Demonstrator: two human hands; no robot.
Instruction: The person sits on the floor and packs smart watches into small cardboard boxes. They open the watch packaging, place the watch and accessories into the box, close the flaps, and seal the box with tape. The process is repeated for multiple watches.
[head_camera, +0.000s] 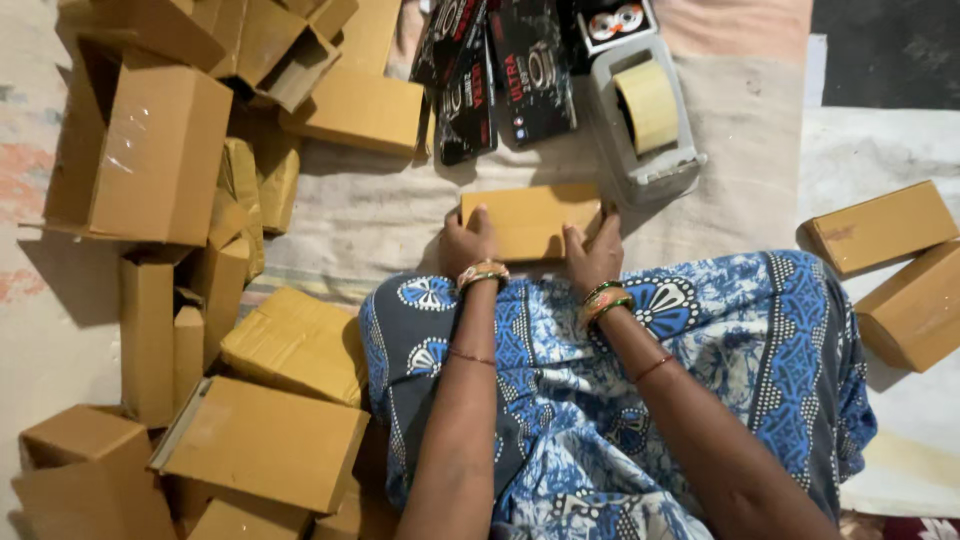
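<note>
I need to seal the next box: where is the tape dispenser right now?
In the head view, the grey tape dispenser stands upper right of centre on the cloth, just beyond the small cardboard box, beside the black packets.

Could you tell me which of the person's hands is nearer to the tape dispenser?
The right hand. It grips the right end of the small cardboard box, just below the grey tape dispenser. The left hand holds the box's left end, farther from the dispenser.

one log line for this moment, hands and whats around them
left hand: on box left end | right hand: on its right end | tape dispenser: just beyond | black packs: behind | loose boxes: both sides
</note>
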